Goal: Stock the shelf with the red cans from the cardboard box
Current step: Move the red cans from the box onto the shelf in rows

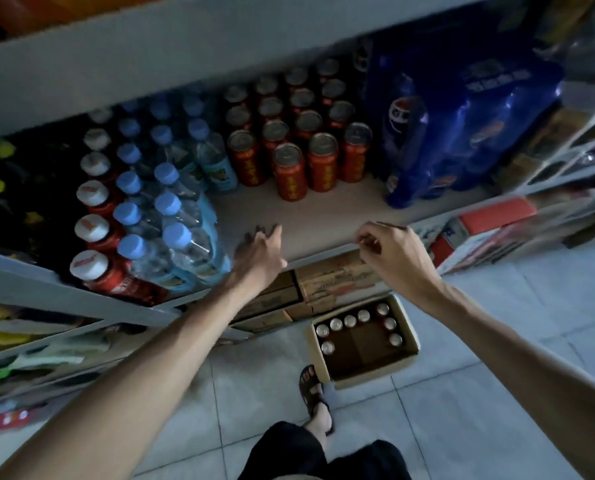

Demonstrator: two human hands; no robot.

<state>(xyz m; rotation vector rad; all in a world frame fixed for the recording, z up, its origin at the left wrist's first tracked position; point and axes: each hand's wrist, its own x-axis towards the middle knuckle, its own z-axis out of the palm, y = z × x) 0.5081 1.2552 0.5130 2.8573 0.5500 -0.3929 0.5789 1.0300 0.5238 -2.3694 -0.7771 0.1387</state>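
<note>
Both hands hang empty over the front edge of the shelf (323, 216) in the middle of the frame: the left hand (259, 249) is spread with its fingers loose, and the right hand (387, 245) is half curled, thumb near forefinger, pinching nothing that I can make out. Above them, in the upper middle, the red cans (309, 140) stand upright in tight rows, flanked by shrink-wrapped water bottles (171, 209) to the left and blue Pepsi packs (462, 126) to the right, with a bare strip of board in front of the nearest cans. Down in the lower middle the cardboard box (406, 362) sits open on the tiled floor (462, 393) beside a sandalled foot (315, 389), with a handful of cans (356, 322) left around its edges. This looks like the gap between loads, so the next move calls for a bend down to the box, an upright grip on a can in each hand, then setting them on that bare strip.
</note>
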